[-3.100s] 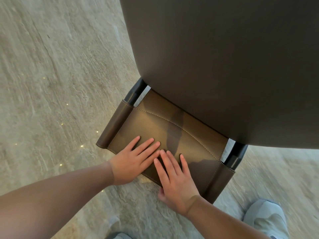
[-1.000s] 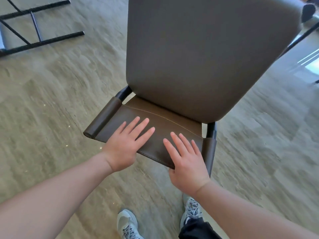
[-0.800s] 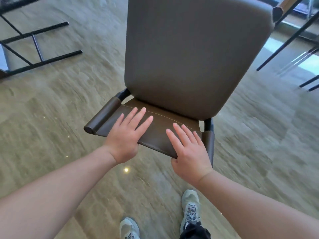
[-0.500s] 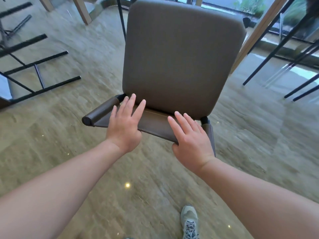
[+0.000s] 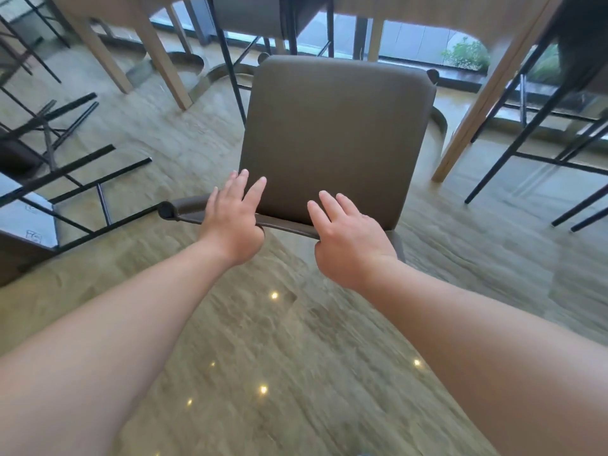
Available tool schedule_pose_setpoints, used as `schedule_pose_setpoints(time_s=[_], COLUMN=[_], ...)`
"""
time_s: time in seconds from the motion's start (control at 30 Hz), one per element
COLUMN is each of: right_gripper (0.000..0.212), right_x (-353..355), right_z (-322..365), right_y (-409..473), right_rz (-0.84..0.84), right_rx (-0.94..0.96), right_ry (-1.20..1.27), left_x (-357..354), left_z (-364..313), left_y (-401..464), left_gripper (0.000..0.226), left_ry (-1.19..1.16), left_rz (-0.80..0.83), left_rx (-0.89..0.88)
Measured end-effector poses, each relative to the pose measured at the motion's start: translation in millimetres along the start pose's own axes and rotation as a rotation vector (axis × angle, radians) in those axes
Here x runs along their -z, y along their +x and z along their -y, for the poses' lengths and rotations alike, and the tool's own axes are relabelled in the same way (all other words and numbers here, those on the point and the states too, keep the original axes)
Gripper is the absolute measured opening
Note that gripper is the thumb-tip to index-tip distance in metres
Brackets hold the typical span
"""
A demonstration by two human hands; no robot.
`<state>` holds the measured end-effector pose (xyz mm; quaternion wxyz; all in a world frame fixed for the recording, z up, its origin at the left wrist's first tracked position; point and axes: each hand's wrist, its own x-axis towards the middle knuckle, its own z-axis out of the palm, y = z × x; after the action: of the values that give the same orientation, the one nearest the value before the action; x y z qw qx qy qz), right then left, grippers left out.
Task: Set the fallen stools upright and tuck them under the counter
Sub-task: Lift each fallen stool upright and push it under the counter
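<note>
Stool in hand: a brown padded stool [image 5: 335,136] stands near the centre of the head view, its large seat panel facing the camera and its low backrest [image 5: 187,210] running along the near edge, from about 9 o'clock of the seat toward 5 o'clock.
Left hand: the left hand [image 5: 232,218] lies on the backrest at roughly 7 o'clock of the seat panel, fingers straight and slightly spread, their tips reaching over onto the seat; the thumb drops below the backrest edge, and whether it presses there cannot be told.
Right hand: the right hand [image 5: 348,235] lies on the same backrest at about 5 o'clock of the seat, fingers straight and fanned apart, tips against the seat panel; nothing is gripped by curled fingers.
Arms: both bare forearms stretch in from the bottom corners, left from 7 o'clock, right from 5 o'clock.
Counter: a pale wooden counter [image 5: 437,11] crosses the top of the view at 12 o'clock, with slanted wooden legs [image 5: 487,93] at 11 and 2 o'clock; the held stool's far edge sits just in front of it.
Fallen stool: another stool [image 5: 75,179] lies on its side at 9 o'clock, black metal legs and rungs pointing toward the centre, well apart from the held one.
Standing stools: thin black legs [image 5: 513,149] stand at 3 o'clock, under the counter's right end.
Floor: the floor [image 5: 263,340] is glossy beige stone carrying small bright reflections of light.
</note>
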<state>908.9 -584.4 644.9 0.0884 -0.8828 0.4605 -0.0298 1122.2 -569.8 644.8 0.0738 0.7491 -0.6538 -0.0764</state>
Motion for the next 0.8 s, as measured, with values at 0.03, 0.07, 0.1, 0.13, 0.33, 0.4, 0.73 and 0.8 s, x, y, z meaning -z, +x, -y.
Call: schedule_pose_setpoints(time_s=[0.03, 0.07, 0.1, 0.13, 0.33, 0.4, 0.73, 0.8], right_gripper=[0.065, 0.066, 0.066, 0.066, 0.064, 0.067, 0.077, 0.076], right_x=[6, 11, 15, 19, 39, 47, 83, 87], right_z=[-3, -6, -10, -13, -31, -37, -62, -69], right_y=[6, 12, 17, 22, 54, 63, 115, 125], right_rz=[0.006, 0.014, 0.019, 0.021, 0.037, 0.026, -0.027, -0.036], right_rx=[-0.011, -0.025, -0.041, -0.056, -0.103, -0.123, -0.294, -0.305], right_ry=[-0.005, -0.013, -0.023, -0.034, -0.121, -0.145, -0.231, -0.214], left_x=[3, 6, 9, 11, 22, 26, 55, 59], left_z=[-3, -5, -7, -8, -14, -16, -24, -24], left_y=[7, 14, 22, 29, 66, 78, 150, 164], left_gripper=[0.092, 0.090, 0.088, 0.086, 0.079, 0.081, 0.088, 0.090], left_ry=[0.011, 0.021, 0.030, 0.039, 0.139, 0.162, 0.148, 0.131], left_rz=[0.007, 0.015, 0.021, 0.027, 0.065, 0.086, 0.132, 0.137], left_rx=[0.008, 0.012, 0.012, 0.009, -0.048, -0.093, -0.289, -0.330])
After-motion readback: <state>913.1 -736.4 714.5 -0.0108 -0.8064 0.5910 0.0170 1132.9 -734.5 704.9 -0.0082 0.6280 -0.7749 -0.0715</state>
